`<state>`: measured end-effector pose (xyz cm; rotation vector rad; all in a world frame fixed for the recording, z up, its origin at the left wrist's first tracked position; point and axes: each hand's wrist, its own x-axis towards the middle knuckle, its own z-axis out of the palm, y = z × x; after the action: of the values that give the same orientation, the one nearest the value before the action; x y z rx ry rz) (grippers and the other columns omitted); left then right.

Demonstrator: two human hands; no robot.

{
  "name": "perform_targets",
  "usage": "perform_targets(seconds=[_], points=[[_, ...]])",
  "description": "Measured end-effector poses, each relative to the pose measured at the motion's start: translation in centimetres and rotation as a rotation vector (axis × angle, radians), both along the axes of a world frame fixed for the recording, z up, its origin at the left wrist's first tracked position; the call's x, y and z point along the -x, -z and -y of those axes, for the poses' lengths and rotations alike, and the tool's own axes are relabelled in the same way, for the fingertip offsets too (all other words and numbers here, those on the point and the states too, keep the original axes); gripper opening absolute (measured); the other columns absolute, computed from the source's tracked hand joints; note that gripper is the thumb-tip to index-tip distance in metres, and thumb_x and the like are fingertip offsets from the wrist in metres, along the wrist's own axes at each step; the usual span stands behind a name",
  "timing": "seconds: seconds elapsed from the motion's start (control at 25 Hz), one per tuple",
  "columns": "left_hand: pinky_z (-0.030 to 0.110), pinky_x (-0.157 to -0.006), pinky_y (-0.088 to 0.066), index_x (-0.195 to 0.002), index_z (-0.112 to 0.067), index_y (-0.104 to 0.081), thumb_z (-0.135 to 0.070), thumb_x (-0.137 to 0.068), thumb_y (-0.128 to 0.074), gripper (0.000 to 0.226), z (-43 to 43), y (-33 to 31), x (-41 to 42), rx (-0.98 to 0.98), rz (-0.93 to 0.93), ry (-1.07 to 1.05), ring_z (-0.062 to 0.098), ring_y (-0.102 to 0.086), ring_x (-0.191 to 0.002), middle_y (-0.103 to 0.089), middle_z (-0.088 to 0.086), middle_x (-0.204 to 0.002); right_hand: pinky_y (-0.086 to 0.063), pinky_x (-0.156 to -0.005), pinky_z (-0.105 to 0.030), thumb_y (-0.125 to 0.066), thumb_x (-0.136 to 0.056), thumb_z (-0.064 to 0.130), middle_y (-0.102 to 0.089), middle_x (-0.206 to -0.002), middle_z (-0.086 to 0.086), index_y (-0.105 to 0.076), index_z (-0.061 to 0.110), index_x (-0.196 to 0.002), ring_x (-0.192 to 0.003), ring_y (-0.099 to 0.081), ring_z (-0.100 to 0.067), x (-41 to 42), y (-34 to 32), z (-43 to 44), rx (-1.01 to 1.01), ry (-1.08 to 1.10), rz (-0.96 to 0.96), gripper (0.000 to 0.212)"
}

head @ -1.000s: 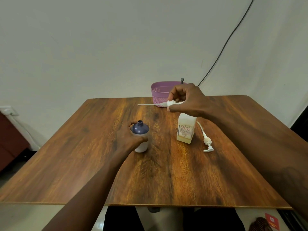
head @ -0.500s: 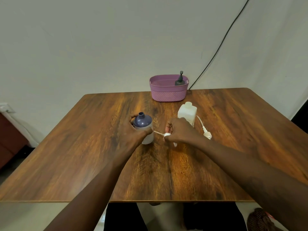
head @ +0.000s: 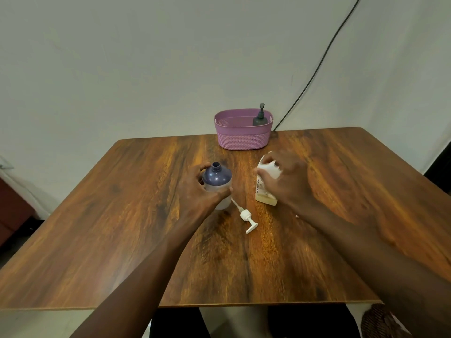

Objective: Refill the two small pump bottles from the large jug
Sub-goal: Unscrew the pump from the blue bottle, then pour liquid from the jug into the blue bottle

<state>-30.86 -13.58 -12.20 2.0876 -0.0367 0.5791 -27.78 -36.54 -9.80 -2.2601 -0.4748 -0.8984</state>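
A small bottle (head: pixel 217 176) with a dark blue top and an uncapped neck stands upright on the wooden table (head: pixel 146 240). My left hand (head: pixel 200 191) is wrapped around its clear lower half. To its right stands the white jug (head: pixel 264 184) holding yellowish liquid, and my right hand (head: pixel 285 181) closes over its upper part, hiding its neck. A white pump head (head: pixel 246 217) with its tube lies flat on the table between the two. A second pump bottle (head: pixel 260 117), dark grey with its pump on, stands in the purple basket (head: pixel 241 137).
The purple basket sits at the table's far edge against a pale wall. A black cable (head: pixel 317 69) runs down the wall behind it. A bit of another white pump (head: pixel 297 216) peeks out under my right wrist. Dark furniture stands low at the left.
My right hand laid the white pump down by the blue bottle and moved right and away onto the jug. My left hand kept its hold on the blue bottle.
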Motion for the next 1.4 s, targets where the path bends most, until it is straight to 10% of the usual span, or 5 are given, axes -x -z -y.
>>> perform_targets(seconds=[0.2,0.44,0.96,1.12,1.4], points=[[0.019,-0.086,-0.052,-0.139,-0.024,-0.054,-0.051,-0.060,-0.089,0.090,2.3,-0.5,-1.7,0.003,0.020,0.073,0.008,-0.060,-0.110,-0.062,-0.005,-0.132,-0.053,-0.091,-0.030,-0.086,-0.072,0.054,-0.054,-0.146,-0.001,-0.045,0.026,-0.143,-0.123,-0.056,-0.019,-3.0,1.4,2.7,-0.163,0.086,-0.394,0.087],[0.029,-0.089,-0.057,-0.139,-0.024,-0.055,-0.067,-0.058,-0.079,0.094,4.1,-0.3,-3.4,-0.035,0.021,0.110,0.011,-0.062,-0.112,-0.065,-0.006,-0.131,-0.051,-0.080,-0.025,-0.089,-0.071,0.046,-0.055,-0.136,-0.001,-0.043,0.025,-0.144,-0.117,-0.058,-0.019,-5.0,2.9,3.5,-0.202,-0.071,-0.627,0.089],[0.002,-0.075,-0.045,-0.129,-0.025,-0.065,-0.048,-0.060,-0.091,0.077,5.5,-2.1,-2.4,-0.053,0.101,0.135,-0.015,-0.058,-0.093,-0.067,-0.018,-0.112,-0.054,-0.091,-0.058,-0.044,-0.077,0.089,-0.067,-0.119,-0.028,-0.061,-0.003,-0.131,-0.104,-0.066,-0.046,-5.6,-2.5,3.2,0.091,-0.094,-0.138,0.108],[0.003,-0.074,-0.044,-0.131,-0.023,-0.065,-0.048,-0.062,-0.090,0.078,5.3,-2.9,-2.2,-0.085,0.139,0.128,-0.003,-0.061,-0.093,-0.068,-0.013,-0.114,-0.060,-0.076,-0.061,-0.068,-0.084,0.046,-0.072,-0.109,-0.023,-0.067,0.002,-0.123,-0.088,-0.071,-0.044,-5.0,-4.1,3.2,0.295,0.036,0.181,0.059],[-0.002,-0.070,-0.042,-0.132,-0.022,-0.064,-0.058,-0.061,-0.085,0.082,5.1,-3.7,-1.9,-0.083,0.157,0.119,0.002,-0.061,-0.093,-0.067,-0.012,-0.114,-0.058,-0.087,-0.055,-0.095,-0.065,0.026,-0.071,-0.119,-0.021,-0.065,0.004,-0.129,-0.099,-0.072,-0.041,-3.4,-6.0,2.7,0.471,0.117,0.337,0.074]])
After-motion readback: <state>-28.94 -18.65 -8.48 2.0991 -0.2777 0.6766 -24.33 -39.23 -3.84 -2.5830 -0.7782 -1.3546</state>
